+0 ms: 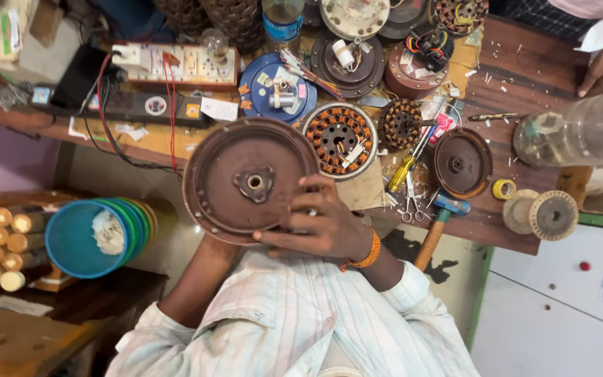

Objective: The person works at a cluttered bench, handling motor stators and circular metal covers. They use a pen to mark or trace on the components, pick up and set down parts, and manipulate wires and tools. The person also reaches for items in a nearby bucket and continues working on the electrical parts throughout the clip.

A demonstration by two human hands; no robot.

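A large round brown fan motor cover (225, 178), with a hub and hole at its centre, is held up over my lap at the bench's front edge. My right hand (322, 223), with an orange thread band on the wrist, grips the cover's lower right rim, fingers curled over its face. My left forearm (200, 279) runs up under the cover's lower left edge. My left hand is hidden behind the cover.
The wooden bench (525, 77) holds a copper-wound stator (338, 138), a blue cover (277, 89), a smaller brown cover (462, 163), a yellow-handled screwdriver (403, 171), scissors (410, 206), a hammer (448, 207) and a clear jar (581, 129). Another person's hand (601, 66) rests far right. Stacked blue bowls (78, 241) sit left.
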